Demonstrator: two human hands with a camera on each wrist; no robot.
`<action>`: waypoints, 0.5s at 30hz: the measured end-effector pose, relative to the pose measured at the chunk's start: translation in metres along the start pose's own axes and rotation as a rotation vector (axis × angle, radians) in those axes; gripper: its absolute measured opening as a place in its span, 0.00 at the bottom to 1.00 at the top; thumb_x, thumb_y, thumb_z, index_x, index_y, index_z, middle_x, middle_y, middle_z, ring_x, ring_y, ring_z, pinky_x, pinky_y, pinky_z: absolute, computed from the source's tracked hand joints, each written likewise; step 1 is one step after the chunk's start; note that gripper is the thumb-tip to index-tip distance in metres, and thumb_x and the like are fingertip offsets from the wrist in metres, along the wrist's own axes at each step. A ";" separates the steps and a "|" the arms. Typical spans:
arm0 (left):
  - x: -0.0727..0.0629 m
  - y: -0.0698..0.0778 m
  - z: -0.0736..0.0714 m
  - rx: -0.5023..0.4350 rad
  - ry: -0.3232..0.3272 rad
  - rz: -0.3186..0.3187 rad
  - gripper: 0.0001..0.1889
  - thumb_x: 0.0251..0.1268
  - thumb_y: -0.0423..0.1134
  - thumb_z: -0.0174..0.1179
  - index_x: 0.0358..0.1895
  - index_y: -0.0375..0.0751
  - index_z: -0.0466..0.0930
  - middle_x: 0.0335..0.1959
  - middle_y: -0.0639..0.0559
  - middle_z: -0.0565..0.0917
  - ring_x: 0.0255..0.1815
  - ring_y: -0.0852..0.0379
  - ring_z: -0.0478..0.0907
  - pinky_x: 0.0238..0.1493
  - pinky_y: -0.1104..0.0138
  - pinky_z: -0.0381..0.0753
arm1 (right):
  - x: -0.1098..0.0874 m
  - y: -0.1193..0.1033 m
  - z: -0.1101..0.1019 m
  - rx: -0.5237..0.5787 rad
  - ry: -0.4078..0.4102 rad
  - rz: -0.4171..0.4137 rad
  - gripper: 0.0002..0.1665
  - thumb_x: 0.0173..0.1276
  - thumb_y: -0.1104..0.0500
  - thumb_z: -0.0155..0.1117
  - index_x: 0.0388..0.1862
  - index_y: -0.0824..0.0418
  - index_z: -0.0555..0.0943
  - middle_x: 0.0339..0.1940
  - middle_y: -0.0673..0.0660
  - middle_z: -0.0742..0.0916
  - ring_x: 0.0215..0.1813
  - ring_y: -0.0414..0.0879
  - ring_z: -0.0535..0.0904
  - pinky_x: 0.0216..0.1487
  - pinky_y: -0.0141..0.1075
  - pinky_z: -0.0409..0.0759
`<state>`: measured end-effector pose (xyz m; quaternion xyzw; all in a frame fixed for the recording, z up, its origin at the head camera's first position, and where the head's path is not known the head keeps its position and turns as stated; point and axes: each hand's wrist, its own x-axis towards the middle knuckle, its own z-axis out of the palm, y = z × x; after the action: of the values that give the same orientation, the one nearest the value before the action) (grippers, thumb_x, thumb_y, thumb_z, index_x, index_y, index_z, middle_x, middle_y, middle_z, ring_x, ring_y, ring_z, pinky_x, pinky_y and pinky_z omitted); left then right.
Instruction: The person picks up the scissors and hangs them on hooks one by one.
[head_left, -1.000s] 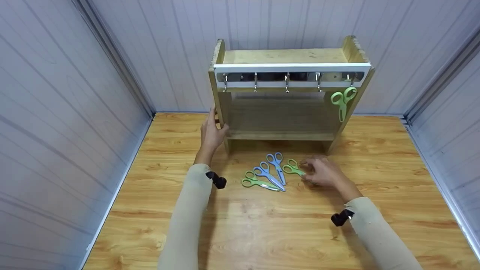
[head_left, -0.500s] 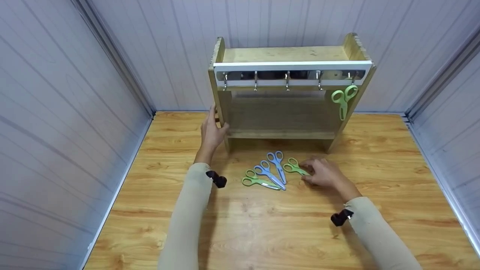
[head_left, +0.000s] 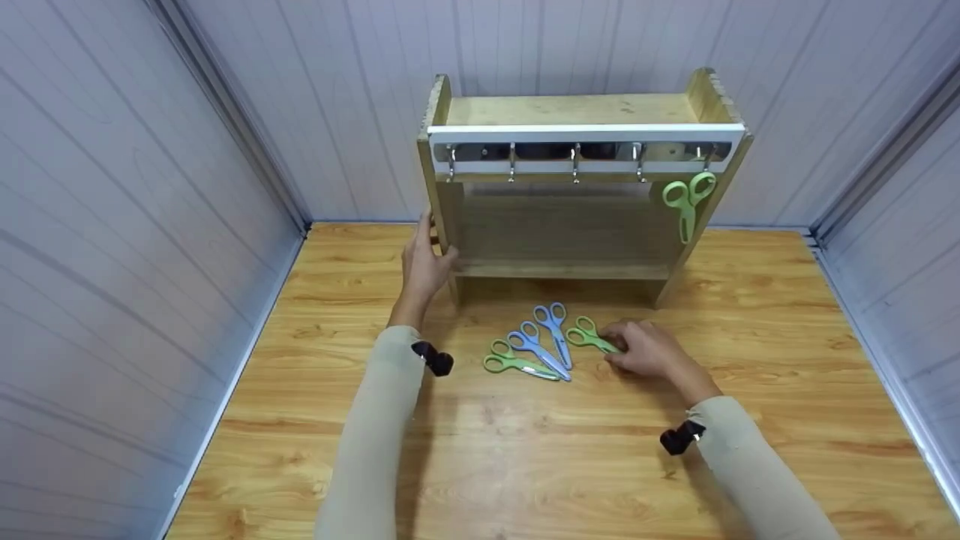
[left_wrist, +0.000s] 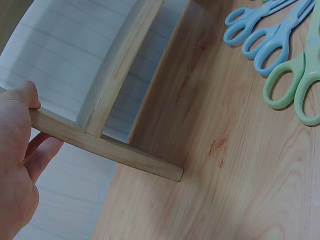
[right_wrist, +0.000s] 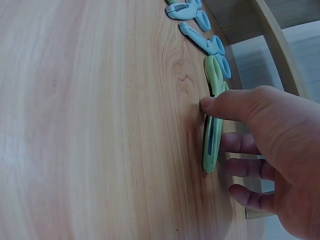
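My left hand (head_left: 425, 262) grips the left side panel of a small wooden shelf (head_left: 562, 269), thumb on one side of the board (left_wrist: 115, 150) and fingers on the other in the left wrist view. My right hand (head_left: 643, 349) is at a pair of green scissors (head_left: 598, 342) lying on the table in front of the shelf. In the right wrist view, thumb and fingers pinch these scissors (right_wrist: 212, 142) around the blade part, handle loops pointing away. Left of them lie two blue scissors, one nearer the shelf (head_left: 557, 339) and one beside it (head_left: 541, 354), then other green scissors (head_left: 517, 364).
A white rail (head_left: 585, 133) with several metal hooks spans the shelf's upper front. Green scissors (head_left: 685, 217) hang by a handle loop from its rightmost hook. Panelled walls (head_left: 360, 112) enclose the wooden table (head_left: 495, 465) at the back and sides.
My right hand's fingers have closed in on the near green scissors, which stay almost in place. The left hand keeps its grip on the shelf, which shows no clear movement.
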<state>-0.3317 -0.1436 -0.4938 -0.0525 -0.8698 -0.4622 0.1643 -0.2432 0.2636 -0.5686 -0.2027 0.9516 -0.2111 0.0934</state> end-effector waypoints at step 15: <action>0.000 -0.002 -0.001 0.023 -0.001 -0.014 0.43 0.74 0.30 0.68 0.89 0.36 0.61 0.80 0.31 0.79 0.69 0.32 0.89 0.73 0.42 0.85 | 0.001 -0.002 0.001 0.019 0.000 0.008 0.19 0.75 0.58 0.77 0.61 0.62 0.91 0.38 0.55 0.88 0.35 0.44 0.77 0.39 0.39 0.73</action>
<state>-0.3319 -0.1449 -0.4948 -0.0447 -0.8756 -0.4532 0.1611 -0.2431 0.2613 -0.5686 -0.1979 0.9504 -0.2197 0.0964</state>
